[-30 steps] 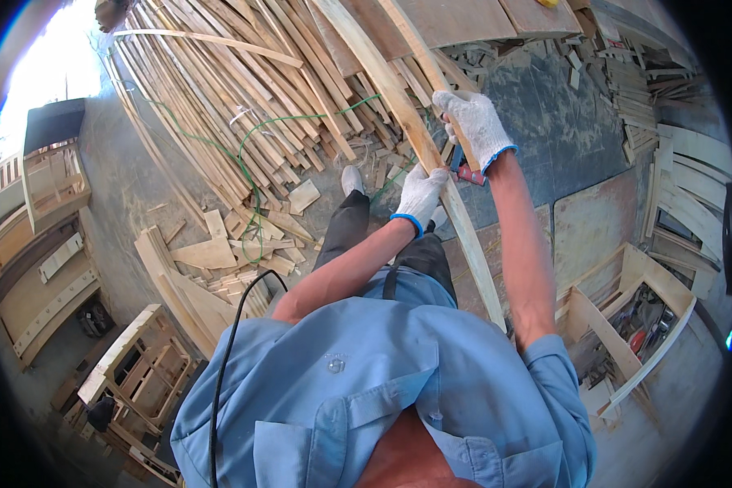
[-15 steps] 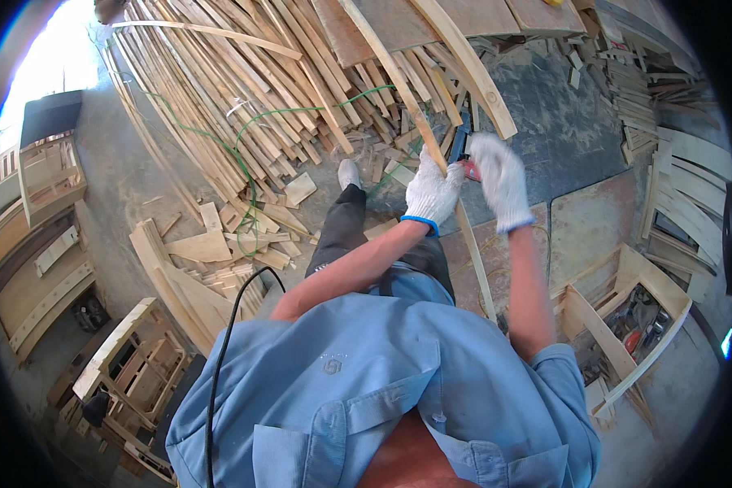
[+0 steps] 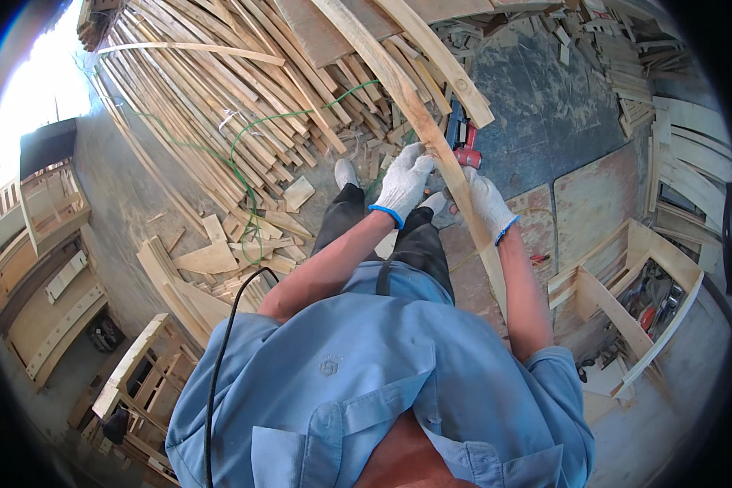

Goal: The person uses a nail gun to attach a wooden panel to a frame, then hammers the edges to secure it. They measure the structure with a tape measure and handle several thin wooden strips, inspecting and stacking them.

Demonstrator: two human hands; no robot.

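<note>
A long wooden board (image 3: 439, 134) slants from the top middle down toward my right forearm, its broad face showing. My left hand (image 3: 405, 180), in a white knitted glove with a blue cuff, grips the board's left edge. On the opposite edge, a little nearer to me, my right hand (image 3: 486, 202) in a matching glove is closed round the board; part of its fingers is hidden behind the wood. Just beyond my right hand is a red and blue tool (image 3: 467, 155), partly covered by the board; its kind is unclear.
A second board (image 3: 443, 61) lies alongside, with a round hole near its end. Long wooden strips (image 3: 211, 98) are heaped at the far left, crossed by a green cord (image 3: 234, 154). Offcuts (image 3: 207, 256) litter the floor. A wooden box (image 3: 667, 285) with tools stands at right.
The board has turned from its narrow edge to its broad face. My right hand has come from beside the red tool, nearer to me, onto the board's right edge. My left hand has shifted slightly left.
</note>
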